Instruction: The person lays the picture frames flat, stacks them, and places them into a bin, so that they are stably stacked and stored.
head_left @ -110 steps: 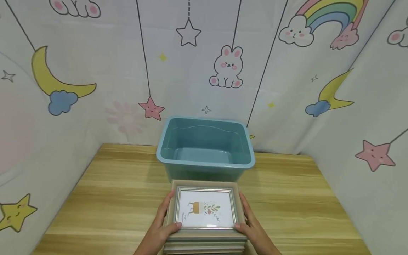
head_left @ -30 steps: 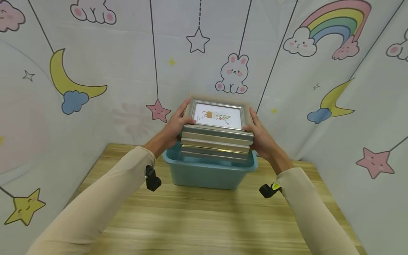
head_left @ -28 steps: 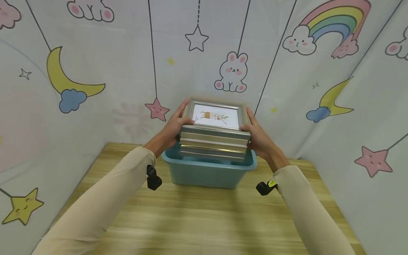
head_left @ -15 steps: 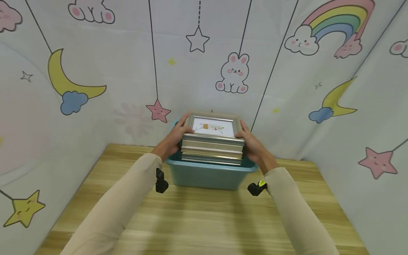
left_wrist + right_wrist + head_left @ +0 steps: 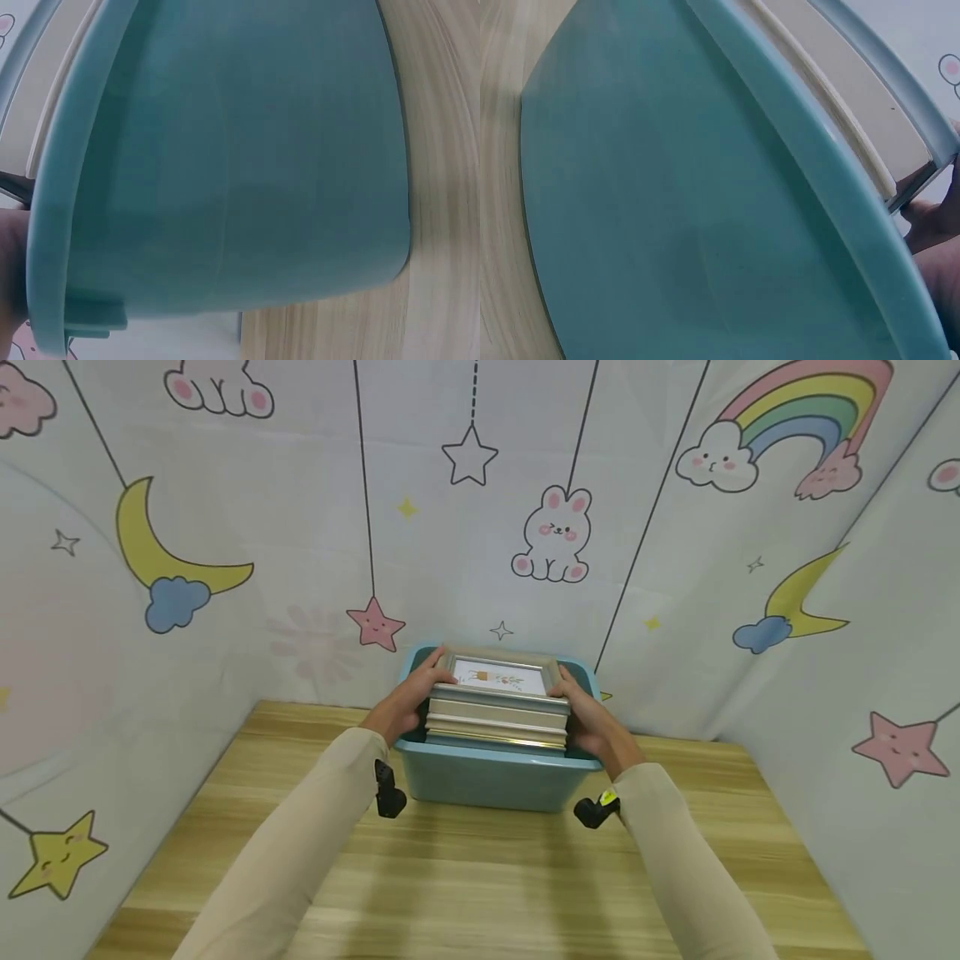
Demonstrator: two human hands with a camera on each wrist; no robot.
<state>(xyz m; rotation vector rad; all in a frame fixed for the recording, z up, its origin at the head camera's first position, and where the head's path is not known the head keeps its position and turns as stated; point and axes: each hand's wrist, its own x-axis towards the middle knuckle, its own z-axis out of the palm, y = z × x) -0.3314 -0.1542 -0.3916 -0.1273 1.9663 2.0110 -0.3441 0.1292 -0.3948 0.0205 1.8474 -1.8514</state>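
Observation:
A stack of several picture frames (image 5: pixel 498 714) sits partly inside a blue plastic bin (image 5: pixel 487 781), its lower part hidden behind the bin's front rim. The top frame shows a plant picture under glass. My left hand (image 5: pixel 411 695) grips the stack's left side, thumb on the top frame's near left corner. My right hand (image 5: pixel 591 717) holds the opposite side, its thumb on the near right corner. The fingers reaching down into the bin are partly hidden. In the right wrist view, the right hand (image 5: pixel 937 240) shows beyond the bin rim, at the end of the stack.
The bin stands at the back of a wood-grain table (image 5: pixel 480 885). Behind it hangs a white cloth (image 5: pixel 300 485) printed with rabbits, stars and moons, which also encloses both sides. Small black cameras (image 5: pixel 388 789) are strapped at both wrists.
Both hands first carried the stack from the table's near side up over the bin. In the last second they have lowered it into the bin, still gripping its sides.

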